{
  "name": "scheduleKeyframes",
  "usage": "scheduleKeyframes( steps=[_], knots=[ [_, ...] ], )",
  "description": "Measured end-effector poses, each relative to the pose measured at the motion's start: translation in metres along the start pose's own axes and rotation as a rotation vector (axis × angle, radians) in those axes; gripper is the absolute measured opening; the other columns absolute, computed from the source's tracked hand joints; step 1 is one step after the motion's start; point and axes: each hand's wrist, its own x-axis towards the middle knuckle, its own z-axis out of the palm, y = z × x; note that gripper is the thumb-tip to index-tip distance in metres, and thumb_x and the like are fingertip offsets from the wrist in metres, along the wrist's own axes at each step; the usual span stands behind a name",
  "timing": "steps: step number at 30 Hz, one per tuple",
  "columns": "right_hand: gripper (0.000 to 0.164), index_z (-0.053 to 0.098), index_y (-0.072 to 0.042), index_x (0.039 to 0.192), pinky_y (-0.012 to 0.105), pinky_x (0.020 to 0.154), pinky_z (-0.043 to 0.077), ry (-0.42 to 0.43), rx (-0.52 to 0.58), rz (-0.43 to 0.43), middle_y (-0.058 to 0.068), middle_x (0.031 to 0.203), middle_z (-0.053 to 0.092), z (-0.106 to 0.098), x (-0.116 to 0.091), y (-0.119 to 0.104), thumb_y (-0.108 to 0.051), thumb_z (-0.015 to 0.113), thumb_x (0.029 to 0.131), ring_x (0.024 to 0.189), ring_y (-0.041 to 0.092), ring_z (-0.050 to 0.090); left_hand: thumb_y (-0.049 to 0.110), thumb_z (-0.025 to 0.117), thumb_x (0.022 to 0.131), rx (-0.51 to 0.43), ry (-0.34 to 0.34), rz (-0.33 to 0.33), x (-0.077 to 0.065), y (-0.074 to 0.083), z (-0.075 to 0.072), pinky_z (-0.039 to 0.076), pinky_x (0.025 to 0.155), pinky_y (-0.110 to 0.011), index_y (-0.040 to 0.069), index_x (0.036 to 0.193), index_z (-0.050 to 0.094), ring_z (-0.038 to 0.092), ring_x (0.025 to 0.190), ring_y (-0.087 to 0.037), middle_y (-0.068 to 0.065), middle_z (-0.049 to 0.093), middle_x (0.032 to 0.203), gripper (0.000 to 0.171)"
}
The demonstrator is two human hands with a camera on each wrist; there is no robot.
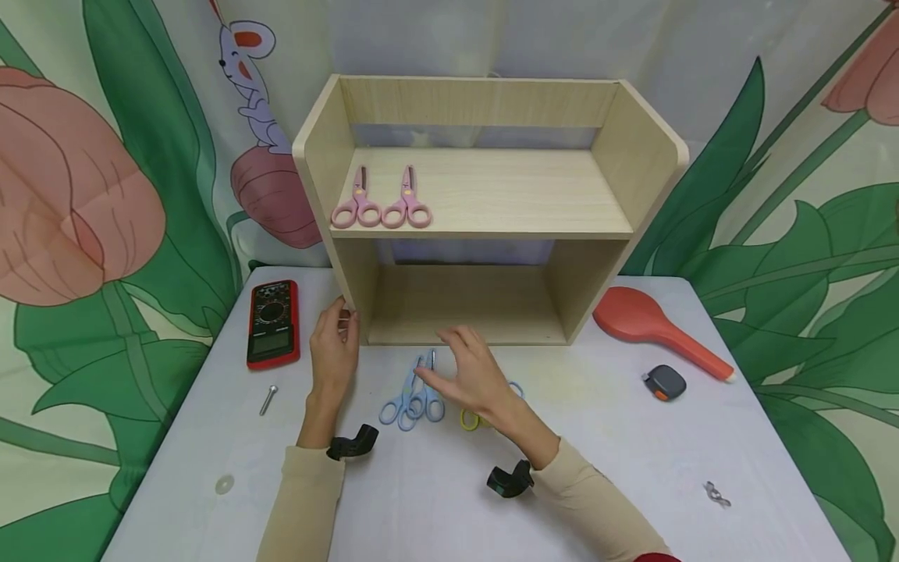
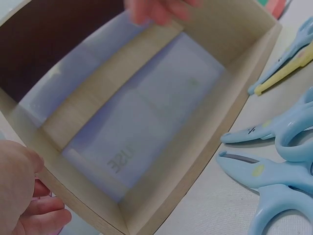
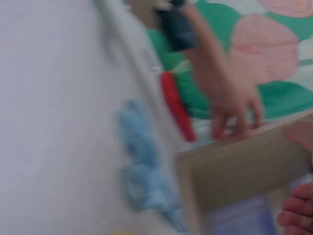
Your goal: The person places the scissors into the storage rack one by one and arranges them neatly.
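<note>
A two-tier wooden shelf [image 1: 492, 100] stands at the back of the table. My left hand [image 1: 333, 351] is at its left side panel; the thumb rests on the front edge and the fingers bend loosely along the outside. My right hand [image 1: 477, 378] hovers before the lower compartment, fingers spread and holding nothing. Two pairs of pink scissors [image 1: 360, 195] lie side by side at the left of the upper board. Below, two pairs of light blue scissors [image 2: 264, 171] lie on the table, overlapping in the head view. Yellow scissors [image 2: 288, 68] and another blue pair are partly hidden by my right hand.
Left of the shelf lie a red-and-black multimeter [image 1: 272, 324], a bolt [image 1: 268, 400] and a round pale disc [image 1: 224, 485]. To the right are a red paddle-shaped object [image 1: 639, 316], a tape measure [image 1: 664, 382] and a small metal piece [image 1: 716, 494]. A printed curtain hangs behind.
</note>
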Motion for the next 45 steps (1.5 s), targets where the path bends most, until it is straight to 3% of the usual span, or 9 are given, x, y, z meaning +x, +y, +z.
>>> scheduleKeyframes(
  steps=[4,9,16,21,25,30,38,41,45],
  knots=[
    [0.063,0.065,0.001,0.123,0.038,0.097,0.055,-0.053,-0.041,-0.007,0.010,0.115,0.063,0.017,-0.021,0.008,-0.045,0.078,0.082,0.108,0.025,0.061,0.016,0.060,0.101,-0.004,0.000,-0.004,0.000,0.000,0.000,0.062,0.082,-0.049,0.002,0.134,0.057,0.069,0.097,-0.035,-0.023,0.063,0.112,0.037],
    [0.059,0.072,0.001,0.107,0.034,0.081,0.057,-0.100,-0.111,0.021,0.007,0.099,0.063,0.034,-0.037,0.011,-0.050,0.079,0.079,0.088,0.021,0.061,0.016,0.061,0.100,-0.009,-0.009,-0.007,0.000,0.000,0.000,0.062,0.083,-0.049,0.003,0.134,0.056,0.068,0.098,-0.035,-0.023,0.063,0.113,0.037],
    [0.061,0.074,-0.002,0.089,0.028,0.063,0.049,-0.166,-0.269,0.073,0.004,0.084,0.059,0.054,-0.048,0.007,-0.062,0.078,0.075,0.067,0.014,0.048,0.016,0.061,0.100,-0.010,-0.014,-0.017,0.000,-0.001,0.001,0.062,0.084,-0.048,0.003,0.135,0.057,0.069,0.097,-0.034,-0.023,0.063,0.112,0.038],
    [0.068,0.072,-0.003,0.087,0.029,0.060,0.049,-0.137,-0.369,0.074,0.004,0.080,0.057,0.062,-0.052,0.005,-0.069,0.076,0.072,0.063,0.015,0.048,0.017,0.062,0.100,-0.013,-0.015,-0.020,-0.001,0.001,0.001,0.062,0.084,-0.048,0.003,0.135,0.057,0.069,0.097,-0.035,-0.024,0.063,0.113,0.038],
    [0.062,0.071,-0.003,0.081,0.031,0.060,0.051,-0.073,-0.394,0.035,0.003,0.076,0.056,0.065,-0.051,0.003,-0.063,0.078,0.072,0.062,0.016,0.050,0.017,0.062,0.100,-0.018,-0.013,-0.020,-0.001,0.002,0.000,0.062,0.083,-0.048,0.002,0.135,0.057,0.069,0.097,-0.035,-0.024,0.063,0.113,0.038],
    [0.054,0.068,-0.002,0.078,0.031,0.057,0.051,-0.071,-0.355,0.056,0.004,0.076,0.055,0.065,-0.050,0.003,-0.054,0.078,0.073,0.060,0.018,0.051,0.016,0.062,0.099,-0.027,-0.012,-0.017,-0.001,0.002,0.001,0.063,0.083,-0.047,0.002,0.134,0.057,0.069,0.096,-0.035,-0.024,0.063,0.112,0.038],
    [0.058,0.069,0.000,0.103,0.022,0.066,0.054,-0.206,-0.093,0.267,0.004,0.096,0.060,0.054,-0.047,0.005,-0.049,0.076,0.072,0.074,0.011,0.056,0.017,0.062,0.100,-0.024,-0.017,-0.022,-0.001,0.002,0.000,0.062,0.084,-0.047,0.002,0.135,0.057,0.069,0.097,-0.035,-0.024,0.063,0.113,0.039],
    [0.057,0.067,-0.001,0.107,0.021,0.070,0.053,-0.185,-0.022,0.226,0.002,0.100,0.058,0.046,-0.045,0.003,-0.044,0.077,0.071,0.079,0.010,0.055,0.017,0.062,0.100,-0.025,-0.016,-0.023,-0.001,0.002,0.000,0.062,0.084,-0.048,0.002,0.135,0.057,0.069,0.097,-0.035,-0.024,0.063,0.113,0.039],
    [0.056,0.064,-0.004,0.108,0.021,0.073,0.055,-0.102,0.013,0.060,0.001,0.104,0.057,0.029,-0.041,-0.002,-0.039,0.081,0.069,0.084,0.009,0.057,0.017,0.062,0.100,-0.020,-0.012,-0.024,-0.001,0.001,-0.001,0.062,0.085,-0.048,0.003,0.135,0.057,0.069,0.097,-0.035,-0.023,0.063,0.113,0.038]
  ],
)
